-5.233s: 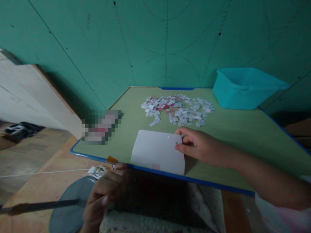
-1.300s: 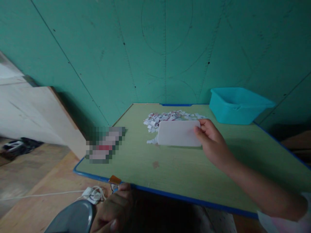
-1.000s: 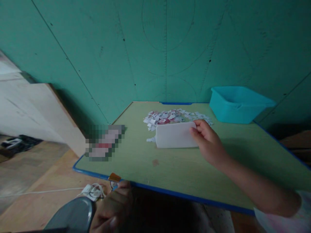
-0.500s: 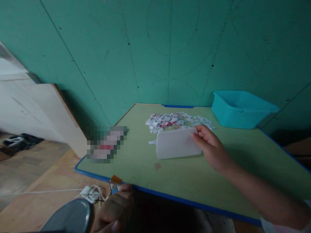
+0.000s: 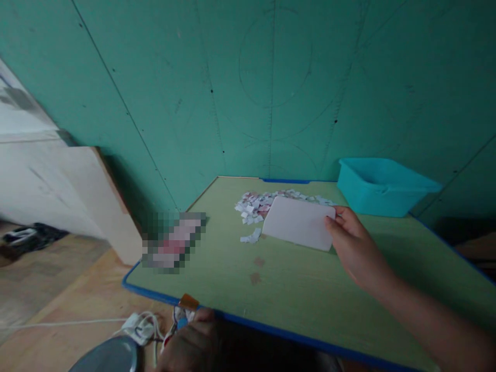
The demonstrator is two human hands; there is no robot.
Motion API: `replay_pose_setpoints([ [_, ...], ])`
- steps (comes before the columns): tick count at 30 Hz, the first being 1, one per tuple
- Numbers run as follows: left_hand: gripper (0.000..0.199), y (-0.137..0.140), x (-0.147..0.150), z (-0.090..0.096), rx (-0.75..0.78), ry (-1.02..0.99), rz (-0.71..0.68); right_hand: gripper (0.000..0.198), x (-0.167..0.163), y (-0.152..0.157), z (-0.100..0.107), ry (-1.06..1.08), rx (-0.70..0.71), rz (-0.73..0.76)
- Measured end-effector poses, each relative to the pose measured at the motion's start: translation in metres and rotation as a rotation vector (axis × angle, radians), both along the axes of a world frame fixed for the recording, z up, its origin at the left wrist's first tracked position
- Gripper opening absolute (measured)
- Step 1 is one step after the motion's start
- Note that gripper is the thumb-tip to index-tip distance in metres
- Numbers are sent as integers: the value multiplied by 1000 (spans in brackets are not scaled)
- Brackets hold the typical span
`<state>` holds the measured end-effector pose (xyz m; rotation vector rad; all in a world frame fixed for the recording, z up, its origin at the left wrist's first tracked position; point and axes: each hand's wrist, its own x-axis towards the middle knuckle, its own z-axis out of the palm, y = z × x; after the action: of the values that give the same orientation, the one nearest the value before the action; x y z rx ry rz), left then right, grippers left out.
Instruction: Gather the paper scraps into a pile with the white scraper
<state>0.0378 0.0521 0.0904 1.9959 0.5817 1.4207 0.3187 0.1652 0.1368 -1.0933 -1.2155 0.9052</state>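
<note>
My right hand (image 5: 354, 243) pinches the right end of a thin white rectangular board (image 5: 298, 222) between thumb and fingers. The board is held tilted above the table, in front of a pile of torn paper scraps (image 5: 251, 204) and covering part of it. A short row of loose scraps (image 5: 251, 236) lies just left of the board. Low in the view, my left hand (image 5: 194, 336) is closed at the table's front edge. An orange-brown piece (image 5: 188, 301) and something blue and white show beside its fingers. What it grips is unclear.
A turquoise plastic tub (image 5: 383, 194) stands at the table's back right. A blurred-out flat item (image 5: 174, 243) lies on the left of the table (image 5: 217, 268). White cables (image 5: 145, 325) and a grey round-edged seat (image 5: 110, 356) are below the front edge. A green wall (image 5: 271, 93) rises behind.
My right hand has shifted the white board to the right and turned it, so its right end dips lower. More of the loose scraps at its left show. My left hand stays at the edge.
</note>
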Motion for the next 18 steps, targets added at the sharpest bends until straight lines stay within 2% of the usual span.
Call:
replay_pose_setpoints([
  [4, 36, 8, 6, -1, 69, -21, -100, 20, 1, 2, -3, 26, 5, 24],
  [9, 36, 7, 0, -15, 112, -66, -35, 21, 5, 4, -7, -29, 20, -19],
  [13, 40, 6, -9, -25, 105, 12, -80, 23, 7, 4, -8, -73, 13, -53],
  [18, 39, 2, -8, -21, 26, 19, -57, 19, 1, -2, -3, -259, 92, -52],
])
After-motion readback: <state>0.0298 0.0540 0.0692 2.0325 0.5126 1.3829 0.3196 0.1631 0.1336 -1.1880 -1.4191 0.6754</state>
